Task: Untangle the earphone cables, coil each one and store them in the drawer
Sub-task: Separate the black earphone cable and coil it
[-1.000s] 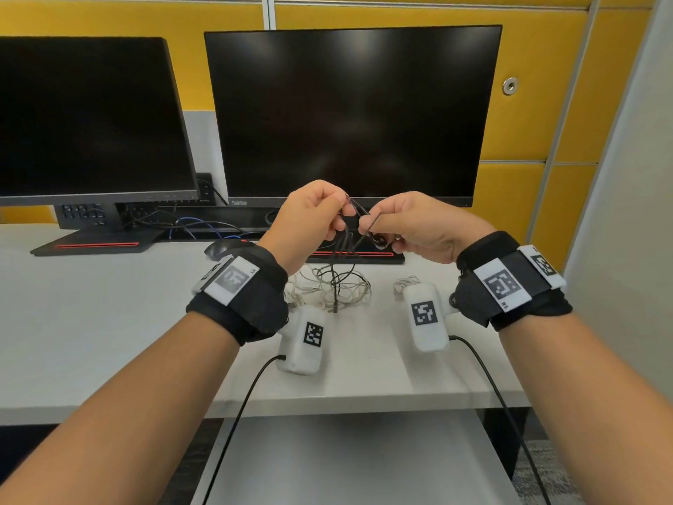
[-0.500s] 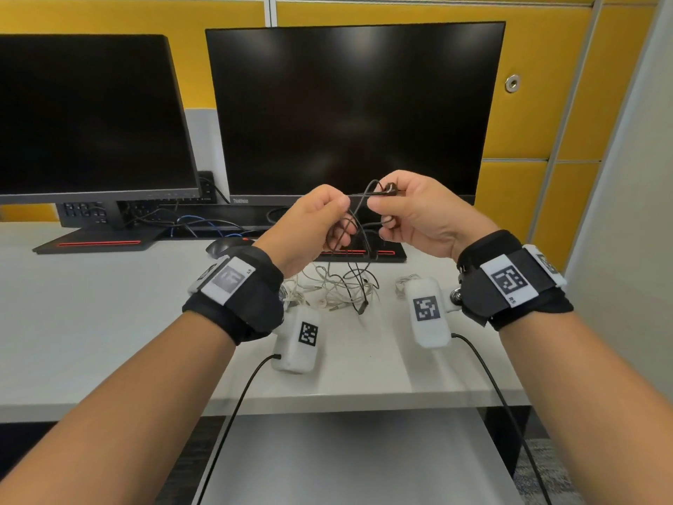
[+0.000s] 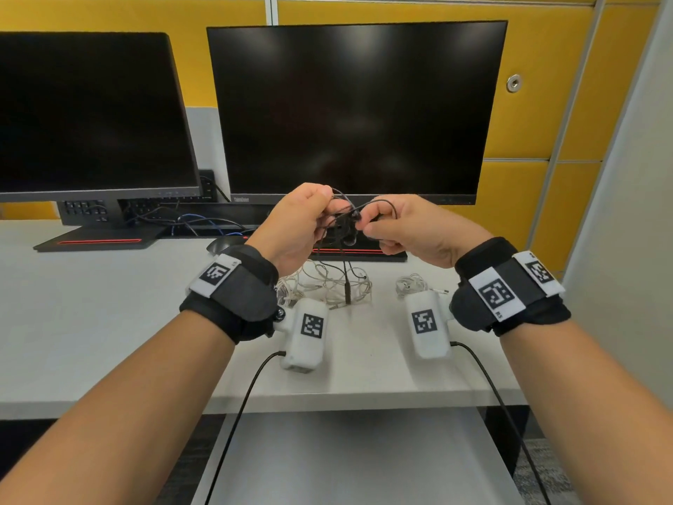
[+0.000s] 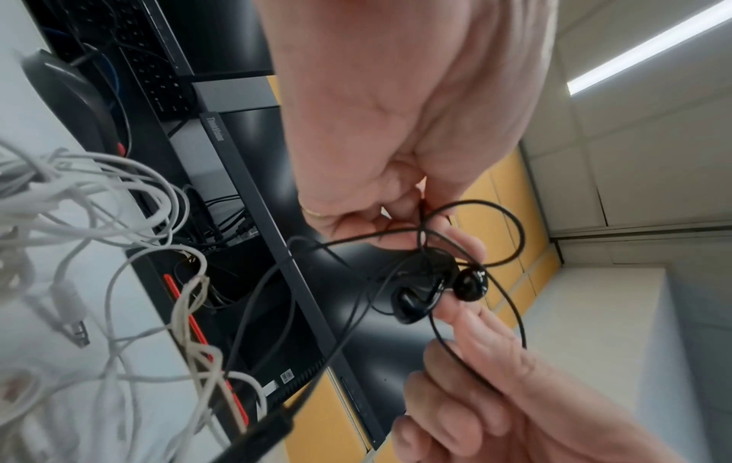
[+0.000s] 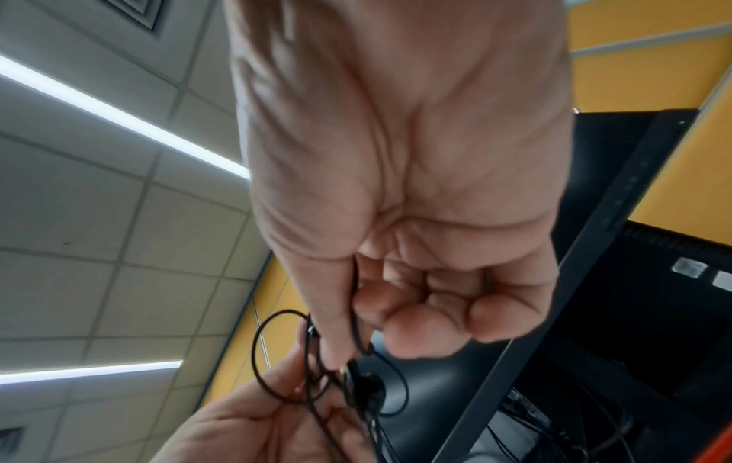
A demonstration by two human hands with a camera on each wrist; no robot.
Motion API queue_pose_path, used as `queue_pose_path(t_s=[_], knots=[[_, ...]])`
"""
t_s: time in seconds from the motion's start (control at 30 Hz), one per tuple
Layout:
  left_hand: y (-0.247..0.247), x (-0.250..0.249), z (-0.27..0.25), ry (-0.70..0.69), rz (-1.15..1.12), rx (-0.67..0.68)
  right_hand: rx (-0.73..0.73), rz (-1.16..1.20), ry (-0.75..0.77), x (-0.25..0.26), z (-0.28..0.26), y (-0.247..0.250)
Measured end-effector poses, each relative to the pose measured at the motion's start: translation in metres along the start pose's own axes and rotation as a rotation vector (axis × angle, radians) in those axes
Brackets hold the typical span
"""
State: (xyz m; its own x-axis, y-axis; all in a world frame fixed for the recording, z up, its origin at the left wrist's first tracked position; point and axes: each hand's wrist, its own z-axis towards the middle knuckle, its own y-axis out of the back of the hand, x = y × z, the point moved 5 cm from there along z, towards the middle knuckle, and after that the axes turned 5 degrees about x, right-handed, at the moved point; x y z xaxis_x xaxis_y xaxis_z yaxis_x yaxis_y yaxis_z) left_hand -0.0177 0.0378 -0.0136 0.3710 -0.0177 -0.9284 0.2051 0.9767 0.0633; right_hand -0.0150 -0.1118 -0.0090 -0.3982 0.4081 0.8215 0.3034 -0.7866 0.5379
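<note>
Both hands are raised above the desk (image 3: 109, 322) in front of the middle monitor (image 3: 357, 111), nearly meeting, with the black earphone cable (image 3: 344, 227) bunched between them. The left hand (image 3: 295, 227) has its fingers curled and pinching the cable; the right hand (image 3: 418, 231) is likewise curled, thumb and forefinger nipping a strand. The grip sits right at the knot, where the two black earbuds (image 4: 435, 291) lie against the fingertips, loops springing out above and to the right. The rest of the cable drops straight down, its plug (image 3: 347, 291) dangling into the white cable tangle (image 3: 324, 282) on the desk directly below. A smaller white bundle (image 3: 411, 284) lies apart to the right. I'd expect that hanging tail to snag the white heap if pulled sideways.
</note>
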Motion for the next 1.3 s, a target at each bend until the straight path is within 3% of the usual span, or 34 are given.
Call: queue_pose_path(t_s=[0.27, 0.4, 0.6, 0.73, 0.9, 1.0, 1.17, 1.3], knots=[[-0.007, -0.002, -0.001, 0.008, -0.148, 0.123, -0.084, -0.096, 0.06, -0.002, 0.005, 0.0], [-0.009, -0.002, -0.001, 0.01, -0.172, 0.079, -0.109, -0.104, 0.057, -0.001, 0.005, -0.003], [-0.001, 0.004, 0.001, 0.013, -0.008, 0.005, -0.162, 0.183, 0.009, -0.008, 0.002, 0.005], [-0.003, 0.006, 0.001, -0.003, -0.019, 0.041, -0.105, 0.297, 0.007, -0.008, 0.001, 0.003], [-0.007, 0.0, 0.002, -0.03, -0.146, 0.078, 0.017, 0.139, 0.019, -0.009, 0.001, -0.008], [-0.009, -0.002, 0.001, -0.055, -0.163, 0.114, 0.016, 0.126, 0.047, -0.007, 0.0, -0.012], [0.0, 0.0, 0.002, -0.077, -0.032, 0.106, 0.034, 0.301, 0.057, -0.006, -0.003, -0.009], [0.008, 0.003, 0.005, -0.076, 0.129, -0.02, -0.009, 0.345, 0.036, -0.009, -0.002, -0.003]])
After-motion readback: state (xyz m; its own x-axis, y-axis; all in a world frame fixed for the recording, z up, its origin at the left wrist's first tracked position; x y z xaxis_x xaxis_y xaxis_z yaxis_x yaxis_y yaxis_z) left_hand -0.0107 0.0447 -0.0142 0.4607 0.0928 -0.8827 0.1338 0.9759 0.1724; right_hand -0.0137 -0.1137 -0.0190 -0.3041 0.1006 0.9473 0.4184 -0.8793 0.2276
